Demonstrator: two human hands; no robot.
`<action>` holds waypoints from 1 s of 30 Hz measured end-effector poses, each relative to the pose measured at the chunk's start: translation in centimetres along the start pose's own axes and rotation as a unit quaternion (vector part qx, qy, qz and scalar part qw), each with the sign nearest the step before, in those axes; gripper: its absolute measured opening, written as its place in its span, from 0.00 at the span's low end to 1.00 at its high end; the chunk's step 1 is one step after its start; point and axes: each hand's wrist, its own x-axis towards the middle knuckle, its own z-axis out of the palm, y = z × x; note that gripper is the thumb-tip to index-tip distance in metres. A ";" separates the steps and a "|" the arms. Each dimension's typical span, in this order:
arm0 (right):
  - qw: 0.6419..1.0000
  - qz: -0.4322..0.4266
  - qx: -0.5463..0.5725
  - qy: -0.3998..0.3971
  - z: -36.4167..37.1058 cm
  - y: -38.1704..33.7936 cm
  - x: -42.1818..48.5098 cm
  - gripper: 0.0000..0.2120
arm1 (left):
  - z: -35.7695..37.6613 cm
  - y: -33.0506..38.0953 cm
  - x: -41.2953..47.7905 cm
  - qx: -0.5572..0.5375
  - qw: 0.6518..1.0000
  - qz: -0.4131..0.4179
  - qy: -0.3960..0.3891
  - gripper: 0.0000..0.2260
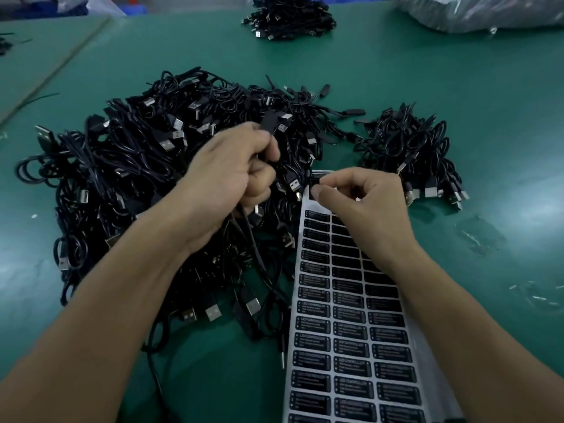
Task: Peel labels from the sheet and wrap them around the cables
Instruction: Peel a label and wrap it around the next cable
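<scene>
Label sheet (pixel 345 331) on table (pixel 488 117), right of cable heap (pixel 122 166).

We log two bare forearms, uncovered down to the frame edge: left hand (pixel 225 175) left of the sheet (pixel 351 346), right hand (pixel 360 203) over it. Right thumbnail short.

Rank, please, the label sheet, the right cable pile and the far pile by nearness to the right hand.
1. Label sheet, pinched by the right hand.
2. Right cable pile, just beyond, rightward.
3. Far pile, across the table.
</scene>
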 end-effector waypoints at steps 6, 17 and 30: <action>0.992 0.004 0.125 0.002 -0.5 -0.8 0.2 0.10 | 0.6 -0.9 0.1 0.054 0.997 -0.030 -0.048 0.18; 0.939 0.140 0.307 -0.060 0.2 -1.8 -0.2 0.10 | 2.5 -2.8 0.4 0.080 0.996 -0.018 -0.022 0.10; 0.946 0.149 0.285 -0.039 0.5 -1.5 -0.3 0.07 | 2.1 -2.1 0.1 0.074 0.989 -0.055 -0.112 0.05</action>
